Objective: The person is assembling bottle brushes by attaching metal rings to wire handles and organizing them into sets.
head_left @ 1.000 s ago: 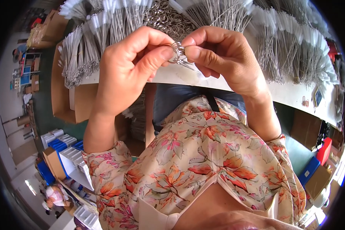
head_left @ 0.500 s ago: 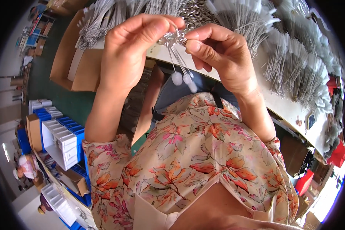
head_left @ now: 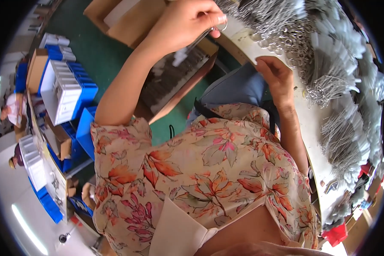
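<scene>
My left hand (head_left: 187,26) pinches a metal ring (head_left: 223,26) with thin wire brushes (head_left: 182,54) hanging from it, their white tips pointing down. It hovers over a cardboard box (head_left: 191,90), in which rows of similar white-tipped wire brushes (head_left: 175,79) lie. Near the table's edge, my right hand (head_left: 280,81) holds nothing, its thumb and fingers apart and loosely curled. Close to it, a heap of metal rings (head_left: 292,40) lies among bundles of wire brushes (head_left: 330,77) on the white table (head_left: 310,132).
Another cardboard box (head_left: 132,27) stands beyond my left forearm, on the green floor (head_left: 79,23). To the left are blue and white plastic bins (head_left: 68,91) and two people by a bench. A red thing (head_left: 335,234) sits at the lower right.
My left hand has carried the ring of brushes leftward, away from the table and over the box. My right hand has let go and dropped back toward the table's edge. The view has turned left.
</scene>
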A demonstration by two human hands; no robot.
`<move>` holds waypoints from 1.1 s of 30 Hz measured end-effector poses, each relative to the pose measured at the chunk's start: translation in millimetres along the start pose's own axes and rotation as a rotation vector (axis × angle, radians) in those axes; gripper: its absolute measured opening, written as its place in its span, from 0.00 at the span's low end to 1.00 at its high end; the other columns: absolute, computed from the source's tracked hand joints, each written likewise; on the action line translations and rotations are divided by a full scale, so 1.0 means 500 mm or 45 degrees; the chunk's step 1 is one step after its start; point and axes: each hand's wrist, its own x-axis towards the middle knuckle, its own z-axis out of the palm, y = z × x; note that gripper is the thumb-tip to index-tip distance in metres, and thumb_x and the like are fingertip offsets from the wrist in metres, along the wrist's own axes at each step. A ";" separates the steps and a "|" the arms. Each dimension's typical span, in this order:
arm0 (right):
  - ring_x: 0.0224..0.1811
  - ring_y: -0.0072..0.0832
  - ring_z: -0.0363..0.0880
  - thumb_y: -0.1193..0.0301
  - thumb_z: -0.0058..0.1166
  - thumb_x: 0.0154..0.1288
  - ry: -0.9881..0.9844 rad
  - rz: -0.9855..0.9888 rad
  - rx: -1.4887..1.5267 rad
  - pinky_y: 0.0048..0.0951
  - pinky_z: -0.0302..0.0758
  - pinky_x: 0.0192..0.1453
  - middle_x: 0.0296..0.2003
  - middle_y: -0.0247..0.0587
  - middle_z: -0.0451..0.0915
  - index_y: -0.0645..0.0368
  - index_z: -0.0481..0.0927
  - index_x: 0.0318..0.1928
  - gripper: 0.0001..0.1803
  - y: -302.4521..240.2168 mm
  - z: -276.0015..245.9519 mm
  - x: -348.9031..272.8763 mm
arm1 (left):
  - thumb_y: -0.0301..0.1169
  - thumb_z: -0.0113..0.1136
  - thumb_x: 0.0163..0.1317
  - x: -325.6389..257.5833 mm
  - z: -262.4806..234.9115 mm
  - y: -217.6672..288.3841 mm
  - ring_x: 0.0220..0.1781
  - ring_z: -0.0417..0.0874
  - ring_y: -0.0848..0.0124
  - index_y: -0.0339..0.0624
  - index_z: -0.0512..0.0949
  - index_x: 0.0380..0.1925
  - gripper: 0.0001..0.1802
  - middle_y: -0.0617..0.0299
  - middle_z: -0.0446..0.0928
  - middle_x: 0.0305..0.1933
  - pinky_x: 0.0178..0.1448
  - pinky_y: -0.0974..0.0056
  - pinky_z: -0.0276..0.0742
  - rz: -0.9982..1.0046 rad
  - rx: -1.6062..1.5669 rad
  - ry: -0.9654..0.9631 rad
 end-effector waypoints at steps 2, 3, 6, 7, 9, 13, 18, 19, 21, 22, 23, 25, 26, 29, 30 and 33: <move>0.33 0.19 0.77 0.73 0.55 0.59 0.018 0.101 -0.073 0.20 0.72 0.40 0.30 0.35 0.80 0.64 0.79 0.39 0.09 0.030 0.000 -0.013 | 0.31 0.52 0.61 -0.017 0.018 -0.082 0.26 0.80 0.71 0.33 0.77 0.30 0.11 0.58 0.79 0.29 0.34 0.65 0.74 -0.159 0.216 -0.167; 0.32 0.18 0.76 0.74 0.55 0.59 0.045 0.110 -0.053 0.20 0.72 0.39 0.29 0.35 0.80 0.64 0.79 0.39 0.08 0.052 -0.003 -0.017 | 0.31 0.53 0.59 -0.023 0.035 -0.134 0.26 0.80 0.68 0.34 0.76 0.28 0.10 0.57 0.79 0.28 0.34 0.64 0.74 -0.099 0.419 -0.262; 0.29 0.17 0.74 0.75 0.54 0.59 0.060 0.151 -0.017 0.18 0.71 0.37 0.27 0.33 0.78 0.65 0.79 0.38 0.08 0.038 0.002 -0.023 | 0.28 0.54 0.52 -0.063 0.098 -0.279 0.30 0.81 0.61 0.37 0.76 0.22 0.06 0.55 0.78 0.26 0.34 0.58 0.72 0.031 0.816 -0.401; 0.28 0.16 0.73 0.75 0.54 0.59 0.042 0.154 -0.038 0.18 0.70 0.35 0.26 0.32 0.78 0.64 0.79 0.38 0.07 0.032 0.005 -0.019 | 0.28 0.54 0.52 -0.074 0.113 -0.333 0.30 0.81 0.61 0.37 0.76 0.22 0.06 0.55 0.78 0.26 0.34 0.58 0.72 0.029 0.808 -0.398; 0.27 0.16 0.72 0.75 0.54 0.59 0.034 0.169 -0.068 0.18 0.70 0.34 0.26 0.32 0.77 0.64 0.79 0.38 0.07 0.024 0.008 -0.020 | 0.29 0.55 0.49 -0.093 0.137 -0.435 0.36 0.81 0.59 0.39 0.78 0.22 0.05 0.56 0.78 0.27 0.37 0.55 0.73 -0.048 1.154 -0.549; 0.25 0.14 0.70 0.76 0.54 0.59 0.051 0.284 -0.087 0.17 0.68 0.30 0.25 0.31 0.77 0.64 0.79 0.37 0.06 -0.001 0.010 -0.021 | 0.35 0.57 0.49 -0.162 0.160 -0.573 0.42 0.80 0.59 0.40 0.80 0.31 0.12 0.52 0.78 0.41 0.51 0.52 0.69 -0.319 1.217 -0.919; 0.24 0.14 0.70 0.76 0.54 0.59 -0.006 0.374 -0.007 0.16 0.67 0.30 0.25 0.31 0.77 0.63 0.79 0.36 0.06 -0.018 0.012 -0.005 | 0.41 0.57 0.52 -0.184 0.186 -0.559 0.40 0.79 0.54 0.38 0.81 0.31 0.17 0.48 0.79 0.35 0.43 0.53 0.73 -0.593 0.783 -1.086; 0.25 0.14 0.70 0.76 0.54 0.59 0.002 0.417 0.019 0.16 0.68 0.30 0.26 0.31 0.77 0.63 0.79 0.37 0.06 -0.022 -0.003 -0.008 | 0.42 0.56 0.53 -0.152 0.180 -0.537 0.39 0.79 0.54 0.38 0.81 0.29 0.17 0.48 0.79 0.32 0.40 0.54 0.74 -0.487 0.655 -1.129; 0.26 0.15 0.72 0.76 0.53 0.59 -0.045 0.440 0.153 0.18 0.70 0.31 0.26 0.33 0.78 0.63 0.79 0.37 0.06 -0.040 -0.040 -0.015 | 0.43 0.57 0.53 -0.097 0.145 -0.478 0.34 0.79 0.55 0.38 0.81 0.25 0.17 0.48 0.78 0.28 0.37 0.58 0.74 -0.339 0.455 -1.009; 0.27 0.16 0.73 0.75 0.53 0.59 -0.080 0.417 0.223 0.18 0.71 0.31 0.27 0.33 0.78 0.63 0.79 0.37 0.06 -0.041 -0.057 -0.023 | 0.41 0.59 0.53 -0.072 0.127 -0.460 0.30 0.78 0.60 0.39 0.81 0.28 0.15 0.52 0.80 0.30 0.38 0.60 0.74 -0.249 0.420 -1.211; 0.26 0.17 0.74 0.75 0.54 0.59 -0.082 0.529 0.276 0.19 0.73 0.31 0.28 0.34 0.78 0.64 0.79 0.37 0.06 -0.051 -0.089 -0.027 | 0.31 0.58 0.57 -0.020 0.101 -0.330 0.37 0.79 0.66 0.38 0.78 0.35 0.09 0.57 0.80 0.36 0.46 0.64 0.74 -0.418 0.085 -1.107; 0.28 0.17 0.76 0.75 0.54 0.60 -0.139 0.380 0.303 0.20 0.74 0.33 0.29 0.34 0.78 0.65 0.78 0.37 0.06 -0.073 -0.119 -0.019 | 0.23 0.58 0.55 0.062 0.031 -0.161 0.46 0.79 0.70 0.34 0.76 0.43 0.14 0.57 0.79 0.42 0.51 0.67 0.74 -0.605 -0.244 -1.192; 0.30 0.17 0.77 0.76 0.54 0.60 -0.154 0.343 0.355 0.20 0.75 0.33 0.30 0.34 0.79 0.65 0.78 0.37 0.06 -0.105 -0.137 -0.019 | 0.21 0.58 0.54 0.104 -0.005 -0.052 0.47 0.78 0.69 0.34 0.75 0.45 0.17 0.56 0.78 0.42 0.52 0.66 0.74 -0.560 -0.244 -1.273; 0.32 0.18 0.77 0.77 0.54 0.60 -0.099 0.191 0.405 0.21 0.76 0.35 0.32 0.36 0.78 0.65 0.79 0.37 0.06 -0.155 -0.211 -0.026 | 0.22 0.57 0.57 0.233 -0.062 0.137 0.45 0.79 0.70 0.33 0.74 0.46 0.15 0.57 0.78 0.43 0.52 0.66 0.74 -0.193 -0.435 -1.165; 0.34 0.19 0.78 0.77 0.54 0.59 -0.026 0.120 0.451 0.21 0.76 0.37 0.33 0.36 0.78 0.65 0.79 0.37 0.06 -0.163 -0.234 -0.031 | 0.23 0.56 0.58 0.285 -0.070 0.174 0.45 0.79 0.70 0.33 0.74 0.45 0.14 0.57 0.77 0.42 0.51 0.66 0.74 -0.119 -0.372 -1.059; 0.34 0.21 0.78 0.79 0.53 0.59 0.145 0.141 0.461 0.20 0.76 0.38 0.35 0.38 0.77 0.65 0.79 0.38 0.06 -0.210 -0.311 -0.050 | 0.33 0.52 0.62 0.489 -0.052 0.201 0.41 0.79 0.72 0.35 0.74 0.44 0.14 0.60 0.78 0.39 0.48 0.68 0.72 -0.022 -0.131 -0.700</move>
